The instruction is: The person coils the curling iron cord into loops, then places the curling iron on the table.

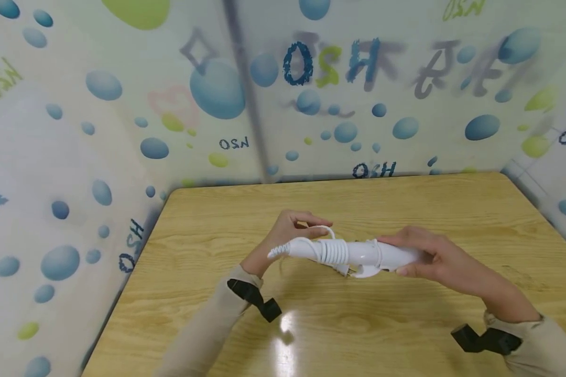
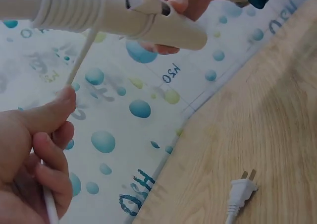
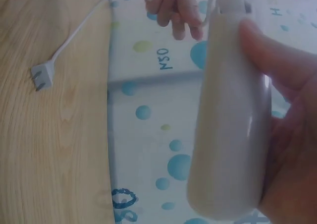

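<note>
Above the counter, the right grip is clasping a white handheld appliance while the left grip is pinching its partly wound cord; should tension be slackening, the coils could be springing loose, the trailing plug perhaps snagging.

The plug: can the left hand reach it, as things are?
Probably yes: between the left hand and the plug, the right wrist view shows only the cord, which that hand holds.

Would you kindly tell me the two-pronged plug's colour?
The two-pronged plug is white; the left wrist view shows it best.
</note>
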### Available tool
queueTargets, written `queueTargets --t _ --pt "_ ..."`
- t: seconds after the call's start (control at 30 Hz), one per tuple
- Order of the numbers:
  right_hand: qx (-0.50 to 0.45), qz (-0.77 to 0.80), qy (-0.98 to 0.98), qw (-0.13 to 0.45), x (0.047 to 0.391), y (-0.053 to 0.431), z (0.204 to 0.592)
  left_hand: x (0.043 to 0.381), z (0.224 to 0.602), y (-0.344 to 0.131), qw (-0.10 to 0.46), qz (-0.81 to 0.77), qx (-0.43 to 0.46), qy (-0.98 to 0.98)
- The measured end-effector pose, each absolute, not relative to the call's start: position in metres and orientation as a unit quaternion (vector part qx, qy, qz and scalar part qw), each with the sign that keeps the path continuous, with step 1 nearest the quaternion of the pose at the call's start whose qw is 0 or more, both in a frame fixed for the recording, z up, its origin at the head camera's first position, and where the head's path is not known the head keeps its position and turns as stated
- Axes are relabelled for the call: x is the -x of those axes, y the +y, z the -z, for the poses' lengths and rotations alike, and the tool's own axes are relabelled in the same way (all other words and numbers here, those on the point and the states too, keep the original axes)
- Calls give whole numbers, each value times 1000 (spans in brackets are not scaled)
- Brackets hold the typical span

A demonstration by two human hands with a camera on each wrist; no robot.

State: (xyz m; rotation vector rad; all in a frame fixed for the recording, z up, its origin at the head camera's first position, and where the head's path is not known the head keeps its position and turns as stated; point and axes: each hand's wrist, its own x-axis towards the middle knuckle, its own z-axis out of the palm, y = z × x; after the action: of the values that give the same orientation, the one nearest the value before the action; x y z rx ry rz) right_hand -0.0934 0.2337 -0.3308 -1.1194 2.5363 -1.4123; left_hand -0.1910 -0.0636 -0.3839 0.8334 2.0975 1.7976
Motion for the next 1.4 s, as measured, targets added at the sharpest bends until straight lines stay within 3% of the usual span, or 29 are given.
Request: queueTargets --t 0.07,0.37,0.63,0.8,0.93,1.17,1.4 --pt "378 451 808 37 94 237 333 174 348 -64 132 -593 -275 745" --pt "399 405 817 94 101 240 343 176 333 -70 112 -447 -349 816" --pt "399 326 854 71 104 237 349 182 324 -80 218 -515 -346 753" --pt "378 274 883 45 105 237 351 186 319 -87 244 -481 -371 756" --pt "367 253 894 37 105 240 352 185 311 -93 225 -400 -363 811" --pt "360 243 899 44 107 240 353 181 306 -90 125 -336 -317 878" --pt "358 202 912 8 109 230 351 177 306 -83 172 -472 -294 813"
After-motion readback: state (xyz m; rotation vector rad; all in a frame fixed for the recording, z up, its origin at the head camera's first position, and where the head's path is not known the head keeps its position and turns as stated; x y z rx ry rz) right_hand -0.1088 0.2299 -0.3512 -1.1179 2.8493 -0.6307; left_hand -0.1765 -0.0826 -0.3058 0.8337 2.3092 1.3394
